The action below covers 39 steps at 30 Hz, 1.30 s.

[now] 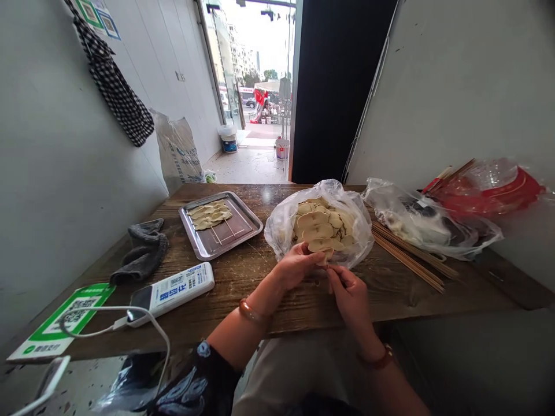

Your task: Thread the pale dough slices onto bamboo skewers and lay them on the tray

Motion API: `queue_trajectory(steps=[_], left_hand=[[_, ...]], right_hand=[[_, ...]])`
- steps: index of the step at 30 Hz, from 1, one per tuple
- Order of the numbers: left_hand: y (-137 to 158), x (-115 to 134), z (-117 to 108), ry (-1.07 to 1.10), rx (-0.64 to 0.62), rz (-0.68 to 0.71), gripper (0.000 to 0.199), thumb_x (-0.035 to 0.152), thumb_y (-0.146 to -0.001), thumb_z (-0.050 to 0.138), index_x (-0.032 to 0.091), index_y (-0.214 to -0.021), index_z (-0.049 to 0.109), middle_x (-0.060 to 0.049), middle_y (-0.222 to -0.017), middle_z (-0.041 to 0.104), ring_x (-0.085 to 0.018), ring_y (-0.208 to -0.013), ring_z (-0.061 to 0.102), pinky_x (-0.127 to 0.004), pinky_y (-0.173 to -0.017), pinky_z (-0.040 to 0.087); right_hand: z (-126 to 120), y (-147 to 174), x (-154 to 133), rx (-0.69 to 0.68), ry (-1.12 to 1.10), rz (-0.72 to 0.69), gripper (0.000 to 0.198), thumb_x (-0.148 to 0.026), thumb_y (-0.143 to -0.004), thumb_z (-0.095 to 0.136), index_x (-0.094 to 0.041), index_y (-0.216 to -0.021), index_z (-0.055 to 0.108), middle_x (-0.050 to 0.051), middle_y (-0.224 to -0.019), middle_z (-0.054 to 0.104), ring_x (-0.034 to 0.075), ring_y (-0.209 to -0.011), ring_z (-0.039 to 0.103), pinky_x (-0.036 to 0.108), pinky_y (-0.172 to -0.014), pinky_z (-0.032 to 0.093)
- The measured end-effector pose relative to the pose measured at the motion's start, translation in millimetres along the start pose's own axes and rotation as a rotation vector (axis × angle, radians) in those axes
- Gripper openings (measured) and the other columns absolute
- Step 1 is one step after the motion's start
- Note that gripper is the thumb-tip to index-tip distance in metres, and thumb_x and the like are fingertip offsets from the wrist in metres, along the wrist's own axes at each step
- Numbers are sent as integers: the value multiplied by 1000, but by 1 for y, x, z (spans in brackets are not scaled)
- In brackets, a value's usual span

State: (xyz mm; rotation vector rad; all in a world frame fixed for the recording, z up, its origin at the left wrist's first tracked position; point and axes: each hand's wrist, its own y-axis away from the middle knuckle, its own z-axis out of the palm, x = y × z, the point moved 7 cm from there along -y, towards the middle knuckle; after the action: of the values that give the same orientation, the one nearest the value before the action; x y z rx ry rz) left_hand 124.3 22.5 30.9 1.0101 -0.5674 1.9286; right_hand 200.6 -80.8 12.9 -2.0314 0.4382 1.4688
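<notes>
My left hand (298, 267) has its thumb and fingers closed on a flat, pale yellow food slice (328, 255) at the near side of the plastic bag. Just right of it, my right hand (348, 290) is pinched around a thin skewer (328, 266), whose visible end meets the slice; most of the skewer is hidden. Behind both hands sits the open clear plastic bag (276, 226), with a heap of similar oval slices (318, 222) inside. To the left, a metal tray (243, 215) carries skewered, folded slices (210, 214) with their sticks pointing toward me.
Loose wooden skewers (411, 257) lie right of the bag, beside another plastic bag (429, 225) and a red basket (498, 188). On the left are a dark cloth (141, 251), a white payment device (182, 287) with a cable, and a green QR card (65, 320).
</notes>
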Motion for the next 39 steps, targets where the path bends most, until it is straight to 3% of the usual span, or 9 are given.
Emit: queue_trajectory(steps=[6, 11, 23, 29, 32, 36, 39], left_hand=[[-3, 5, -12, 9, 140, 149, 42, 30, -56, 86, 10, -91, 72, -7, -81, 72, -14, -75, 64, -25, -76, 48], [-3, 1, -17, -5, 213, 114, 45, 40, -54, 86, 9, -84, 72, -6, -73, 70, -12, -61, 60, -24, -61, 48], [-3, -3, -21, -81, 292, 93, 42, 40, -52, 86, 9, -73, 68, -5, -63, 67, -13, -55, 59, -24, -56, 47], [0, -4, -20, -34, 283, 106, 45, 41, -50, 86, 8, -76, 69, -6, -68, 69, -14, -56, 61, -25, -56, 48], [0, -2, -25, 27, 306, 131, 48, 40, -48, 87, 9, -80, 69, -6, -71, 69, -15, -59, 62, -27, -60, 51], [0, 5, -30, 20, 333, 200, 49, 41, -51, 85, 9, -85, 68, -6, -75, 69, -14, -63, 62, -27, -64, 50], [-1, 6, -29, 40, 318, 215, 52, 40, -54, 83, 12, -94, 65, -7, -84, 69, -15, -68, 65, -26, -66, 50]], right_hand=[[14, 1, 5, -25, 4, 19, 31, -44, -87, 54, -17, -84, 68, -4, -54, 51, 13, -53, 49, 23, -55, 38], [15, 2, 8, -43, 28, 16, 31, -43, -87, 54, -17, -77, 67, -4, -54, 52, 13, -54, 49, 24, -57, 38], [12, -1, 4, -20, 29, 14, 31, -41, -88, 54, -17, -73, 66, -4, -54, 51, 12, -54, 48, 23, -57, 38], [13, 3, 15, -60, 31, 68, 35, -45, -86, 56, -15, -95, 72, -2, -57, 58, 15, -57, 54, 24, -57, 43], [10, 2, 24, -110, 90, 89, 38, -47, -82, 60, -16, -100, 72, 6, -79, 72, 21, -73, 65, 29, -66, 49], [0, -15, 19, -126, 233, -20, 36, -50, -81, 60, -18, -94, 73, 9, -95, 75, 27, -88, 68, 36, -80, 51], [-6, -41, 1, -130, 347, -118, 37, -51, -82, 57, -20, -94, 73, 9, -93, 75, 27, -84, 69, 35, -75, 51]])
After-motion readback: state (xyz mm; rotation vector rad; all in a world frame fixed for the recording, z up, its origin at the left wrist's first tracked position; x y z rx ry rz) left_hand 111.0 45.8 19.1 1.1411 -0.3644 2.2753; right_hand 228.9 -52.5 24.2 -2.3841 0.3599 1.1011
